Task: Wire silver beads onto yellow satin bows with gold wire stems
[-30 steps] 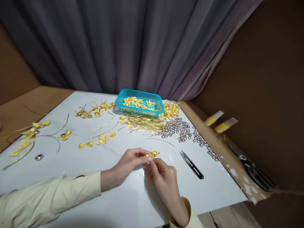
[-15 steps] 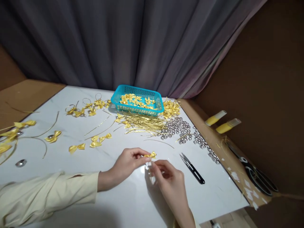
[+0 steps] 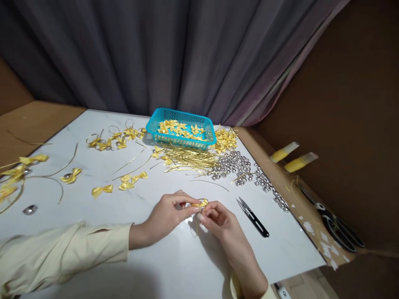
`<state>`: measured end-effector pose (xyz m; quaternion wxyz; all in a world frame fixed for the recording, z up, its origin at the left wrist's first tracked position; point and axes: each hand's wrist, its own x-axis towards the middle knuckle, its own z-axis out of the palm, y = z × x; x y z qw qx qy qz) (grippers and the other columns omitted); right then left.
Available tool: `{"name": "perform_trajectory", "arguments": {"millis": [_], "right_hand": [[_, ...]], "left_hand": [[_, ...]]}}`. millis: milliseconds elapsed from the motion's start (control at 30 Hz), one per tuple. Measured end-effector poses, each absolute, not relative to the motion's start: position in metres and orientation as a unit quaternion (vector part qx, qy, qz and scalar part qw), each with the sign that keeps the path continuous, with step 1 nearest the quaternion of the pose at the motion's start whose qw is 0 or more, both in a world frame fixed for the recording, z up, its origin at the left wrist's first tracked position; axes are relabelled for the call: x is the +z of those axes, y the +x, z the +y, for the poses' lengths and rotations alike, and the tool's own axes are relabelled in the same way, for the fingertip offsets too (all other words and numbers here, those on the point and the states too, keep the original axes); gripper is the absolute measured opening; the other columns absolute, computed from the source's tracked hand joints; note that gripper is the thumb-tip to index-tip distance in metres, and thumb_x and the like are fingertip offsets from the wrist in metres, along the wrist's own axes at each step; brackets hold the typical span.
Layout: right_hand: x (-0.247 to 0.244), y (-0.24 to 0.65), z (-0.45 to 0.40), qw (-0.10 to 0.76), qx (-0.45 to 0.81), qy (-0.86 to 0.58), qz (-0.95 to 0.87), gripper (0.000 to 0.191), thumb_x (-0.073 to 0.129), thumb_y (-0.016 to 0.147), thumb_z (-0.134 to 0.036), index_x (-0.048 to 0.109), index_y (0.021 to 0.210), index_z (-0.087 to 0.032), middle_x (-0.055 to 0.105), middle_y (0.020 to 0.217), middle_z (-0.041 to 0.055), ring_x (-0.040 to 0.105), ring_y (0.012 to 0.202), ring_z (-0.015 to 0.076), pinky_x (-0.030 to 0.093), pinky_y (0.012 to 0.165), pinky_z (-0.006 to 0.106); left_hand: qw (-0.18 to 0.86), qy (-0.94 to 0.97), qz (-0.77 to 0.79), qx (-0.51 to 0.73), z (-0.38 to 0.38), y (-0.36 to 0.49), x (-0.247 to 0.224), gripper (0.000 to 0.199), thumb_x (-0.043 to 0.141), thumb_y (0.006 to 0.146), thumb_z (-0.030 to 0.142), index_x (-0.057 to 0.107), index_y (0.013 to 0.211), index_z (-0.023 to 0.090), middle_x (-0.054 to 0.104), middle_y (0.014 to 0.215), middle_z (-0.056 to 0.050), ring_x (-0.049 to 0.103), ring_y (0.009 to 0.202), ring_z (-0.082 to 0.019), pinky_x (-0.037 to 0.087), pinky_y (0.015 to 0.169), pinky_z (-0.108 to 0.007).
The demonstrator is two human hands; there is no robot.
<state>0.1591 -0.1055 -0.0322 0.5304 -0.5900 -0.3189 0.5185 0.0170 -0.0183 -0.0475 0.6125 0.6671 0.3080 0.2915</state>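
My left hand (image 3: 171,212) pinches a small yellow ribbon bow (image 3: 203,203) between thumb and fingertips, above the table. Close against it, the bent fingers of my right hand (image 3: 222,222) are closed on a thin gold cord (image 3: 196,229) at the bow. Part of the cord dangles below the fingertips. Fingers cover much of the bow, so how the cord runs around it cannot be made out. To the right of my right hand lie black-handled thread snips (image 3: 254,218), blades pointing away.
A blue basket (image 3: 149,128) of yellow bows stands at the back. Before it lie gold cords (image 3: 190,157) and silver heart-shaped pieces (image 3: 232,164). Bows (image 3: 102,190) are scattered leftward. Large scissors (image 3: 336,228) and two yellow-filled tubes (image 3: 301,162) rest along the right edge.
My right hand has turned and its fingertips have come up against the bow, with thumb and finger now slightly spread. The bow has shifted slightly right in my left hand.
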Motion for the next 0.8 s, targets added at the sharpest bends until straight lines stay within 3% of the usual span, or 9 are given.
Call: {"name": "perform_trajectory", "arguments": {"millis": [133,300,500,667,800], "right_hand": [[-0.022,0.164,-0.107,0.486,0.581,-0.573,-0.314,0.030,0.072,0.072,-0.039,0.056,0.083,-0.016,0.056,0.053,-0.0044,0.042,0.050,0.0087,0.031,0.052,0.021],[-0.014,0.170,-0.108,0.414,0.587,-0.591,-0.368,0.027,0.071,0.073,-0.039,0.061,0.072,-0.013,0.053,0.051,-0.0041,0.043,0.050,0.0088,0.031,0.055,0.022],[-0.014,0.170,-0.104,0.424,0.528,-0.612,-0.407,0.030,0.065,0.078,-0.042,0.063,0.071,-0.013,0.048,0.048,-0.0051,0.036,0.047,0.0073,0.024,0.048,0.021],[-0.011,0.168,-0.096,0.428,0.531,-0.624,-0.381,0.036,0.066,0.074,-0.048,0.059,0.068,-0.013,0.040,0.048,-0.0062,0.028,0.045,0.0061,0.016,0.044,0.022],[-0.012,0.170,-0.093,0.444,0.534,-0.627,-0.352,0.035,0.068,0.070,-0.047,0.057,0.068,-0.014,0.034,0.045,-0.0081,0.020,0.044,0.0057,0.011,0.044,0.023]], "left_hand": [[0.563,0.704,0.299,0.315,-0.016,0.017,-0.047,0.013,0.066,0.078,0.024,0.074,0.086,0.017,0.071,0.084,-0.007,0.063,0.082,-0.019,0.048,0.074,-0.028],[0.486,0.768,0.264,0.323,-0.014,0.016,-0.051,0.013,0.062,0.081,0.020,0.074,0.086,0.019,0.072,0.082,-0.008,0.061,0.083,-0.020,0.048,0.075,-0.031],[0.401,0.852,0.160,0.296,-0.017,0.012,-0.053,0.019,0.050,0.088,0.013,0.068,0.092,0.017,0.070,0.081,-0.007,0.057,0.080,-0.019,0.047,0.072,-0.029],[0.406,0.848,0.174,0.292,-0.022,0.009,-0.053,0.017,0.047,0.088,0.013,0.053,0.103,0.018,0.063,0.094,-0.006,0.058,0.080,-0.017,0.048,0.071,-0.027],[0.421,0.838,0.175,0.299,-0.024,0.008,-0.054,0.013,0.046,0.087,0.013,0.045,0.098,0.020,0.057,0.094,-0.004,0.059,0.078,-0.015,0.049,0.069,-0.026]]}}
